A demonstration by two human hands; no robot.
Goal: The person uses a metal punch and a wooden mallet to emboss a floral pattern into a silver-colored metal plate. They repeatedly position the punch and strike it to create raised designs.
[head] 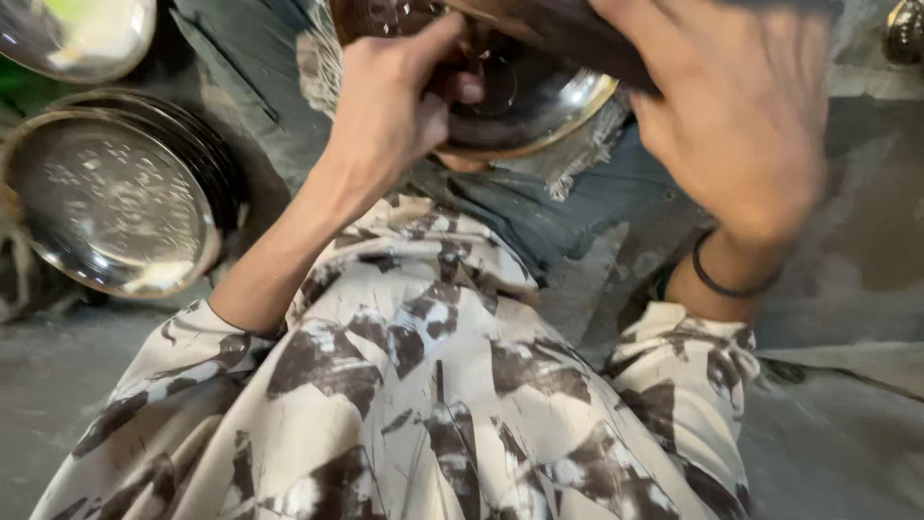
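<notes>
Head view looks steeply down, and the lower half of the frame is filled by the person's patterned shirt [414, 404], cream cloth with brown blotches, its hem cut off by the bottom edge. Grey-blue jeans [539, 212] with a frayed pale patch show above it, at centre.

From the shirt's short sleeves both forearms rise toward the top of the frame. The right hand [741, 106], upper right, is blurred by motion; its fingers lie spread and curved over the dark back rim of a steel plate [525, 101], gripping its edge, though the fingertips run out of the frame's top edge and cannot be seen. A thin black band [717, 279] circles that wrist. The left hand [395, 101], top centre, is curled, its fingertips pressed into the plate's shiny hollow; whether it pinches anything between them is hard to make out. The plate is round, polished and shallow, tilted, its upper part hidden by the hands and cropped by the frame.

At middle left a stack of steel plates [115, 202] leans on edge, the front one wet and mirror-bright. Another steel plate [77, 34] is cut off in the upper left corner. Rough grey concrete floor [847, 289] lies around.
</notes>
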